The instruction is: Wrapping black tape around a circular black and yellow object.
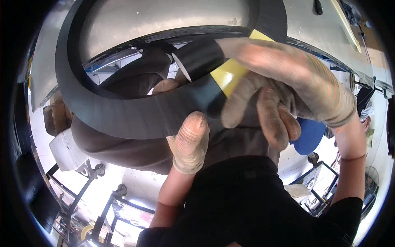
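Black ring (123, 117) in left hand (190, 144)

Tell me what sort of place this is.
Likely a workshop or factory floor, though I can't say which: a metal-topped table, caster wheels lower down, and a work-gloved left hand on a large black ring.

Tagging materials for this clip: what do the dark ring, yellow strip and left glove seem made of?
Dark ring: likely rubber or plastic, satin, with faint crosswise bands. Yellow strip: film or coated paper, probably; its bright highlight looks glossy. Left glove: apparently knitted fabric, matte, with ribbed rows on the thumb.
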The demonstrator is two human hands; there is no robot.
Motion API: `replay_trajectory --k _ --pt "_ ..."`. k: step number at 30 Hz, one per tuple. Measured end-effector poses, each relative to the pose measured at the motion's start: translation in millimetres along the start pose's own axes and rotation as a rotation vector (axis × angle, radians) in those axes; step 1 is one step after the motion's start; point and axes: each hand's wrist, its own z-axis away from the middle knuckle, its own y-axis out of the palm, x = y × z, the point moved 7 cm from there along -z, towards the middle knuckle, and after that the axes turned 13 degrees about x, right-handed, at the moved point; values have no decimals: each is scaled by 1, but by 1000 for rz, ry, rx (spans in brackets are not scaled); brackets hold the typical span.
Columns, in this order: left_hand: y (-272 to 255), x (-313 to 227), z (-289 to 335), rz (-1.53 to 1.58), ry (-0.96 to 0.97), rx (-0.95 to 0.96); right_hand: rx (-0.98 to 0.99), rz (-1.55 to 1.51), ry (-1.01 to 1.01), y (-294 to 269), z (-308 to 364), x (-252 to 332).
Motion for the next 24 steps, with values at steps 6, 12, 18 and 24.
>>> replay_trajectory --k 6,12,18,24 --pt "-6 -3 -3 58 209 -66 365 106 -393 4 -20 25" --pt "-6 -12 -10 52 321 -29 -12 -239 483 28 51 -62" --pt "-12 -15 -10 -189 263 -94 -69 541 -350 -54 -48 -78" --pt "-5 -2 13 18 94 -165 -41 379 -621 -95 -81 -68"
